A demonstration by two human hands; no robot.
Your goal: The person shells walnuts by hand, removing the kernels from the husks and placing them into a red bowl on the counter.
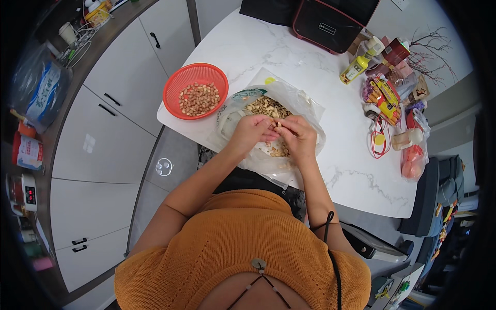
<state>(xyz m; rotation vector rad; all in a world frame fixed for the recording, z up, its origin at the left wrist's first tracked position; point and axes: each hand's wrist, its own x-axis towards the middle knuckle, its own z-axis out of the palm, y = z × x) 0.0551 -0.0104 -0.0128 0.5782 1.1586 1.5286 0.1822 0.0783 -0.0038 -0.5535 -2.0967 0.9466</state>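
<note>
My left hand (251, 134) and my right hand (300, 138) meet above an open white plastic bag (306, 102). Their fingertips pinch together on a small peanut (276, 124), partly hidden by the fingers. Inside the bag lies a heap of tan peanut shells (267, 107), with more pieces under my hands. To the left, near the table's edge, a red plastic basket (168, 98) holds many shelled reddish-brown peanuts (199, 99).
The white marbled table (356, 178) carries a black and red appliance (330, 26) at the back. Along its right side stand a yellow bottle (356, 68), a yellow snack packet (385, 98), a red cord (381, 137) and bagged fruit (413, 160). White cabinets (113, 134) run along the left.
</note>
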